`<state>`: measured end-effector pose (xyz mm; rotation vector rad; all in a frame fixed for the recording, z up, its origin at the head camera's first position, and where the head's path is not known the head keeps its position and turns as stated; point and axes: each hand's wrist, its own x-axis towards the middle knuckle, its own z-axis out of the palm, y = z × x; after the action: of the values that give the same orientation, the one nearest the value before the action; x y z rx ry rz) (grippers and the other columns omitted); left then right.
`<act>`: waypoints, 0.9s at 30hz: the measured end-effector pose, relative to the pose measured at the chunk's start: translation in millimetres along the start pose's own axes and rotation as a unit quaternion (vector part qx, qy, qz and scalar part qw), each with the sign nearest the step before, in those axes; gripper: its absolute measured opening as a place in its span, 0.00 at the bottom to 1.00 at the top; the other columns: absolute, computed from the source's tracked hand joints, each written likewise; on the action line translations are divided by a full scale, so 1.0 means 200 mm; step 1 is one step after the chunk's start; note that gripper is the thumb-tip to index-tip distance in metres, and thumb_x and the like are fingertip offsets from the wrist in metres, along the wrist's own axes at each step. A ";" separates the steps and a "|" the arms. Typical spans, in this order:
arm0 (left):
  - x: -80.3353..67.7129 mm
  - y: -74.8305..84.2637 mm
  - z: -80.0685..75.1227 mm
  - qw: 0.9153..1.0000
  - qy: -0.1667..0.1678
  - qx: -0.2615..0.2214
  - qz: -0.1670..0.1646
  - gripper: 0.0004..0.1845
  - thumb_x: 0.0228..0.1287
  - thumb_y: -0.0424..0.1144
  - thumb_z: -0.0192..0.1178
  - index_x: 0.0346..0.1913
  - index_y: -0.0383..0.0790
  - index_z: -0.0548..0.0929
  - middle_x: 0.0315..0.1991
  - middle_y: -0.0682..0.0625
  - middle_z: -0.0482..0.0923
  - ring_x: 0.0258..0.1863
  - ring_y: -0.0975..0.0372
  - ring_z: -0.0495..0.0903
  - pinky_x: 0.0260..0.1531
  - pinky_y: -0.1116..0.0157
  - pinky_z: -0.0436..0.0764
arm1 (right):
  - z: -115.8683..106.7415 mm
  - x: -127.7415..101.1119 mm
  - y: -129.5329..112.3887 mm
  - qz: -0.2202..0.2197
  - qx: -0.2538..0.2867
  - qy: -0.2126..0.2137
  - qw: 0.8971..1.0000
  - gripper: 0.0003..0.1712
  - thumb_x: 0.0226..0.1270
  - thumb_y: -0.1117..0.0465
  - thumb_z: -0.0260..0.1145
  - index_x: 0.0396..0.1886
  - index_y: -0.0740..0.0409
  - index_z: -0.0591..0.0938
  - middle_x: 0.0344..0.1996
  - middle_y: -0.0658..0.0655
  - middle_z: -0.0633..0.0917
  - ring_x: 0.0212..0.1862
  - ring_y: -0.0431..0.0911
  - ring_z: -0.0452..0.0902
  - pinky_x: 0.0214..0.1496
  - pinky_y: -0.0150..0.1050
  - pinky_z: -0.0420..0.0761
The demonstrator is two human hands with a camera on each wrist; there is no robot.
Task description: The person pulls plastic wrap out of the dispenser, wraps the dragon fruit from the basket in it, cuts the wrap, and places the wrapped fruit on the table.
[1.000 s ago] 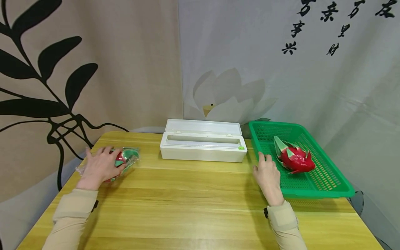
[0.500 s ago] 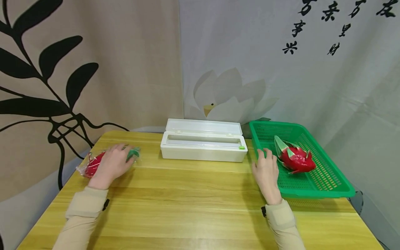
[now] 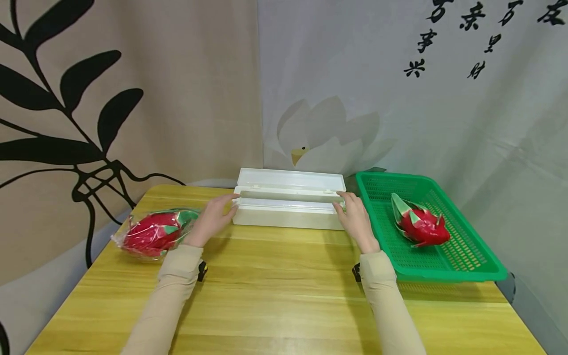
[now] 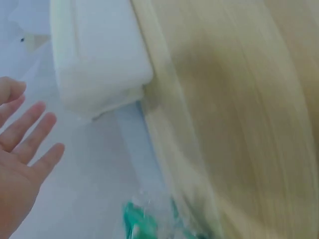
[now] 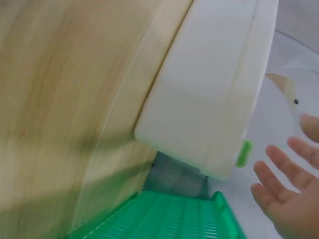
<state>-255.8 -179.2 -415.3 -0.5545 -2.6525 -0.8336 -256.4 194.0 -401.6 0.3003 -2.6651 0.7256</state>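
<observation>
Left hand (image 3: 212, 223) and right hand (image 3: 355, 220) have moved over to the white box (image 3: 284, 217), fingers spread; gripping both ends evenly should prob keep it steady.

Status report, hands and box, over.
Left hand, right hand at opposite ends of white rectangular plastic box. Lid raised. Nothing seen blocking; green plastic basket close on right.

A beige curtain (image 3: 199, 98) is hung at the left and printed with black leaves (image 3: 88, 76) on a curving stem. Beside it a pale grey curtain (image 3: 319, 49) is seen, marked with a faint lotus (image 3: 330, 125) low down and black brushed characters (image 3: 426, 41) at upper right. Pale bands are shown across the yellow wood-grained tabletop (image 3: 275, 296).
</observation>
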 end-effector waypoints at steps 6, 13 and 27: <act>0.09 0.01 0.06 0.999 -0.048 -0.004 0.017 0.22 0.70 0.36 0.53 0.64 0.34 0.71 0.63 0.37 0.72 0.63 0.45 0.72 0.64 0.49 0.70 | 0.03 0.05 0.03 0.022 -0.006 -0.095 0.995 0.28 0.72 0.55 0.56 0.66 0.64 0.68 0.60 0.67 0.75 0.62 0.62 0.69 0.62 0.57 0.72; 0.15 0.02 0.10 0.995 -0.095 0.019 0.028 0.19 0.71 0.36 0.52 0.61 0.33 0.73 0.54 0.37 0.80 0.54 0.47 0.79 0.55 0.52 0.79 | 0.05 0.08 0.05 0.003 -0.048 -0.111 0.993 0.20 0.69 0.56 0.59 0.55 0.61 0.79 0.51 0.64 0.83 0.51 0.57 0.80 0.50 0.52 0.80; 0.19 0.02 0.11 0.996 -0.083 0.031 0.032 0.10 0.66 0.32 0.57 0.45 0.30 0.85 0.43 0.38 0.83 0.41 0.51 0.82 0.42 0.57 0.83 | 0.04 0.11 0.05 0.041 -0.023 -0.110 0.993 0.12 0.66 0.57 0.63 0.41 0.58 0.88 0.40 0.61 0.88 0.34 0.48 0.80 0.29 0.36 0.75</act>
<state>-291.1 -153.1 -415.5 -0.7181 -2.7818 -0.7121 -281.3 195.5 -404.1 0.2756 -2.9140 0.6906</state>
